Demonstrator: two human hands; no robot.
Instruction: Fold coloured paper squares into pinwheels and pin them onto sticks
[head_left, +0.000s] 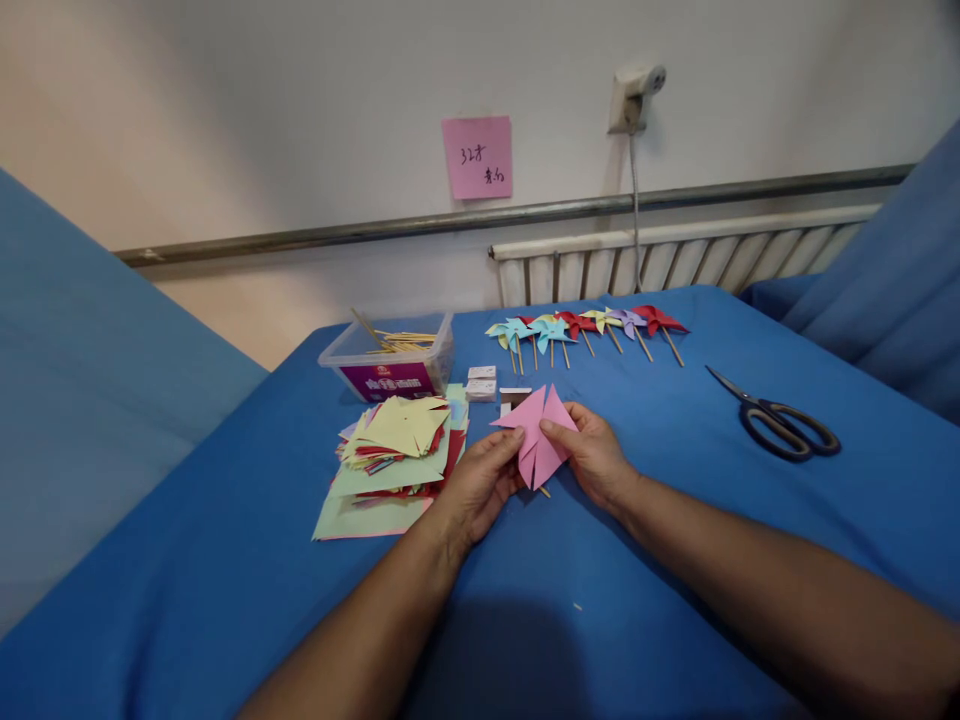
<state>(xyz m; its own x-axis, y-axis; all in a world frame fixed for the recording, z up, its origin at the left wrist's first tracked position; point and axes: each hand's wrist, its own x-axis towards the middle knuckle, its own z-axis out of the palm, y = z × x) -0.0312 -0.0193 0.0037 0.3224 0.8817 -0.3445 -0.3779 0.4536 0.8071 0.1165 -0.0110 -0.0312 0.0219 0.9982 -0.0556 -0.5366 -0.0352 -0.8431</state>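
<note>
Between my two hands is a pink square of paper (531,412) with slits cut in from its corners. My left hand (486,478) pinches its left side, thumb on top. My right hand (597,452) grips its right side the same way. A wooden stick (544,491) shows just below the paper; most of it is hidden. Right behind the paper stands a small open white box (514,397). Left of my left hand lies a stack of cut paper sheets (397,428), pale yellow on top, over larger pale green sheets (367,518).
A clear plastic tub (390,372) of wooden sticks (405,342) stands at the back left. Small white boxes (481,384) sit beside it. Finished paper pinwheels (577,325) lie in a row at the back. Black-handled scissors (780,420) rest at right on the blue cloth (675,620).
</note>
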